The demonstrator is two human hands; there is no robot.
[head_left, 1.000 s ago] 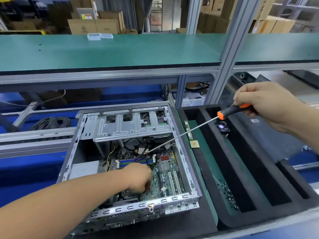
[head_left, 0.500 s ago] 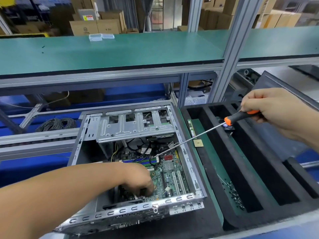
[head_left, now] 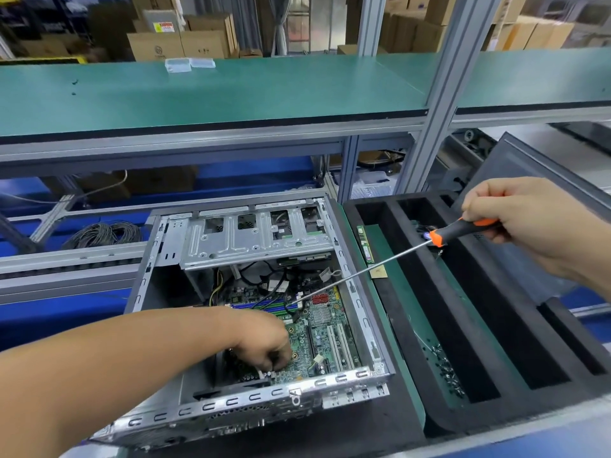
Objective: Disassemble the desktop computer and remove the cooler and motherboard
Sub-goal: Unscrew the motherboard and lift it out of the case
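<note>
Bright, even overhead light; soft shadows, sharp centre (edges bowed outward).

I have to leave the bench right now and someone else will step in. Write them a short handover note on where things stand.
Left hand: fingers curled down on the motherboard; what they grip is hidden.
Right hand: grips the screwdriver, tip near the memory slots.
Case: open, no cooler visible on the board.
Foam tray: holds loose screws and a memory stick.
Left: free the motherboard and lift it out.
</note>
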